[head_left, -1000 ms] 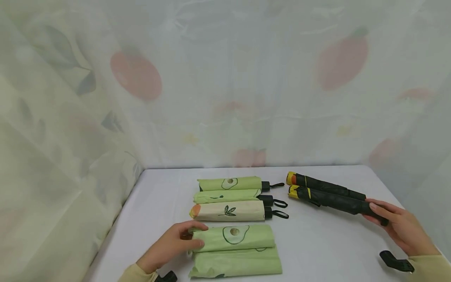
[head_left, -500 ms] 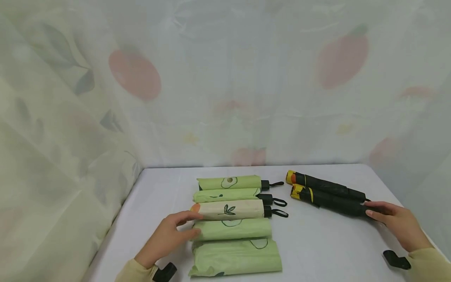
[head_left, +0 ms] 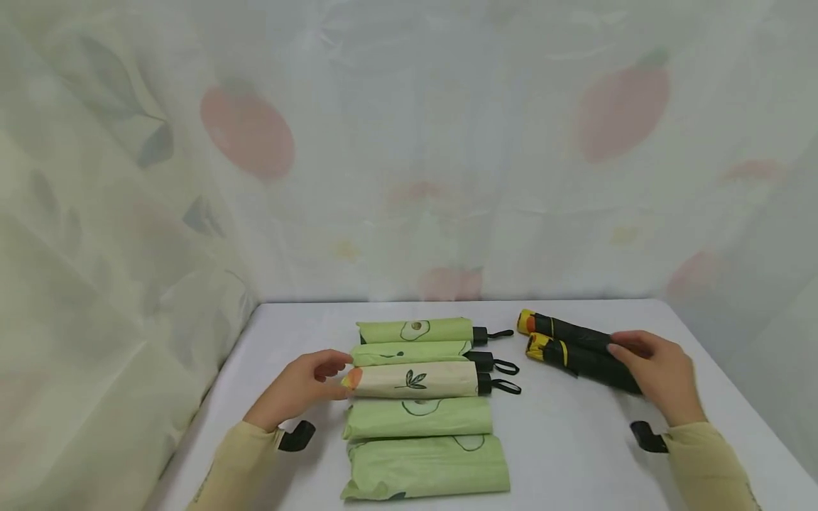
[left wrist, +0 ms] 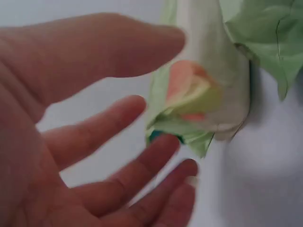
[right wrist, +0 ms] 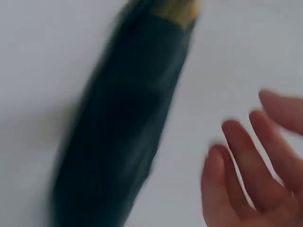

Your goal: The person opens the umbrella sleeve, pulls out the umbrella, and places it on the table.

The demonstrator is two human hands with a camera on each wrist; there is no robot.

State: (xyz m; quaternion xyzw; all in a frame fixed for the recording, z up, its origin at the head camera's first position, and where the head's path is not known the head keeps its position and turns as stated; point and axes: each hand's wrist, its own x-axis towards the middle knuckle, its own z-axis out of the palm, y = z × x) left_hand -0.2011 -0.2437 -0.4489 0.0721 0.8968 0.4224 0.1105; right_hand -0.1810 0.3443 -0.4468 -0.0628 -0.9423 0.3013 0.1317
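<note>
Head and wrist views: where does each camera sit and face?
Head: head-worn, facing forward and down over the table; left hand and right hand show.
Left wrist: worn there, facing the cream umbrella; that hand shows.
Right wrist: likewise, facing a black umbrella; that hand shows.
Head and left wrist share the cream umbrella.

In the head view, the right grip hides the right-hand ends of 2 black umbrellas; the right wrist view shows 1 blurred, cut off at top and bottom. The counter loses its near edge.
</note>
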